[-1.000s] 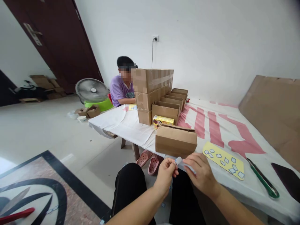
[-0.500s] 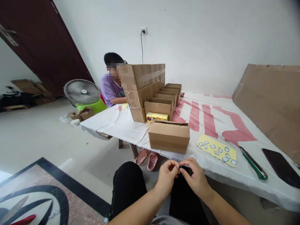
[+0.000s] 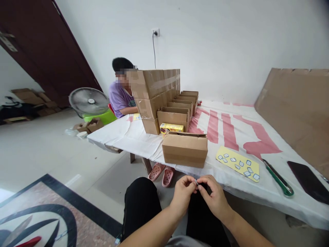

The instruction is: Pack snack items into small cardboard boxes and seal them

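My left hand (image 3: pixel 184 192) and my right hand (image 3: pixel 213 193) meet above my lap, just off the table's front edge. Thumb and forefinger of each are pinched on one small object (image 3: pixel 196 181), pale with a dark edge; it is too small to name. In front of them on the table sits a brown cardboard box (image 3: pixel 184 151). Right of the box lies a yellow card (image 3: pixel 238 163) bearing several small white pieces with blue outlines. A green utility knife (image 3: pixel 279 178) rests beside the card.
A dark phone-like slab (image 3: pixel 308 180) lies at the table's right. Several open cartons (image 3: pixel 173 116) line up beside stacked taped boxes (image 3: pixel 154 103), with a yellow printed box (image 3: pixel 171 128) in front. Behind the stack sits a person (image 3: pixel 119 97). A fan (image 3: pixel 88 101) stands left.
The small object between my fingertips shows more of its pale side now. Both hands stay in nearly the same place, and the view has shifted very slightly.
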### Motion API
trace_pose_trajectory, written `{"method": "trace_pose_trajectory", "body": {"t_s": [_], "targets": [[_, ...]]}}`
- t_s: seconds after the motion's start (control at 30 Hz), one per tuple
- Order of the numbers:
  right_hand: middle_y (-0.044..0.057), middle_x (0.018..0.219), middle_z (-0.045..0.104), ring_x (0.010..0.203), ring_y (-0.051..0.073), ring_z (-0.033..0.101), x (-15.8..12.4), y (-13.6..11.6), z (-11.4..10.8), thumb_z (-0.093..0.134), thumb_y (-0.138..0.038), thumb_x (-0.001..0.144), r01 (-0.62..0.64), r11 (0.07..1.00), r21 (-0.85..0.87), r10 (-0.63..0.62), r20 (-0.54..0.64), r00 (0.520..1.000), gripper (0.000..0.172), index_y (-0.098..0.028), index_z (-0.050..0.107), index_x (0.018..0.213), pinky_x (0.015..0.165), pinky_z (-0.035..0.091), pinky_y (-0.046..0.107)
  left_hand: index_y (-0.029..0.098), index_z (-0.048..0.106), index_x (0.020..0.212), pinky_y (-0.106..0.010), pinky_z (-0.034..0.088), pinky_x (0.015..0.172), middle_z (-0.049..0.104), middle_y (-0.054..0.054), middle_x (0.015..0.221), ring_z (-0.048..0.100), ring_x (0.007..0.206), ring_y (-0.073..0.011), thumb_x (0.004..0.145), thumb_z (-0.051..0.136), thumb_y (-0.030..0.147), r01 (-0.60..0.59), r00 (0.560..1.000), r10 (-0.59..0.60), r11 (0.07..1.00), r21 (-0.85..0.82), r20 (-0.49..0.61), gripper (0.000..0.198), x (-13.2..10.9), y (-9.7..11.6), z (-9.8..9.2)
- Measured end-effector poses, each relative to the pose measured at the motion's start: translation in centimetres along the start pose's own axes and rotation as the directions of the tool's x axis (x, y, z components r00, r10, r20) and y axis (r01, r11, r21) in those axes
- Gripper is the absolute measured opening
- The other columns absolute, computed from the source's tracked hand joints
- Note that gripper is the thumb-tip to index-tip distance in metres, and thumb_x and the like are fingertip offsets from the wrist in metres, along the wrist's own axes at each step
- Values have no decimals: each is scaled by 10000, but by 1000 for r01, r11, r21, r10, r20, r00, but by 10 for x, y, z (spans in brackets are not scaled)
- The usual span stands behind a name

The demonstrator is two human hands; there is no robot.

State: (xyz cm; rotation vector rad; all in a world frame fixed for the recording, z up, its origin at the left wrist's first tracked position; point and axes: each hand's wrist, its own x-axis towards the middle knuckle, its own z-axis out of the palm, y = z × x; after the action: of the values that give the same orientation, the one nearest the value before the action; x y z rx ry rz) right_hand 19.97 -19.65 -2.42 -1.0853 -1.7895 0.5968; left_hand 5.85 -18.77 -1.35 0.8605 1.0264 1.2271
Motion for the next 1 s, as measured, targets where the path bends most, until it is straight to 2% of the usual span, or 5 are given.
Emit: {"method": "trace_pose_trajectory", "body": {"t_s": [0.13,0.33,0.63,0.8,1.0], "targets": [[42,883,659,833,188,617,1,1,2,557,-332,889,-123,991,51,124,-3,992,139,-215,619,932,765,492,319,149,611,661,-218,385,562,563,35,593,481,548,-87,632,686,228,-40,999,38,997,65,34,113,-1,0,-1],[39,812,674,773,185,629,3,1,2,528,-387,894,-189,979,74,189,8,982,223,-199,644,867,728,483,301,156,613,645,-223,351,569,532,34,577,448,572,-95,660,679,245,-99,995,93,982,163,41,112,0,-8,-3],[30,744,654,709,187,609,8,14,3,533,-506,854,-363,904,225,367,25,930,327,-190,602,803,673,475,296,161,568,654,-222,399,552,588,17,570,511,544,-103,625,663,266,30,999,-32,998,48,23,144,2,-8,-6],[26,711,644,700,201,617,8,25,4,549,-552,832,-394,885,248,404,12,915,357,-198,587,794,685,489,325,162,563,647,-211,392,538,606,11,551,512,514,-93,622,674,269,57,998,-57,998,27,2,156,4,-13,-11],[22,693,632,681,207,615,9,39,3,542,-592,824,-385,891,241,409,-59,911,383,-213,576,777,682,504,353,176,521,635,-206,381,521,596,13,557,534,525,-102,616,658,271,86,994,-86,996,2,-69,168,9,-21,-17]]}}
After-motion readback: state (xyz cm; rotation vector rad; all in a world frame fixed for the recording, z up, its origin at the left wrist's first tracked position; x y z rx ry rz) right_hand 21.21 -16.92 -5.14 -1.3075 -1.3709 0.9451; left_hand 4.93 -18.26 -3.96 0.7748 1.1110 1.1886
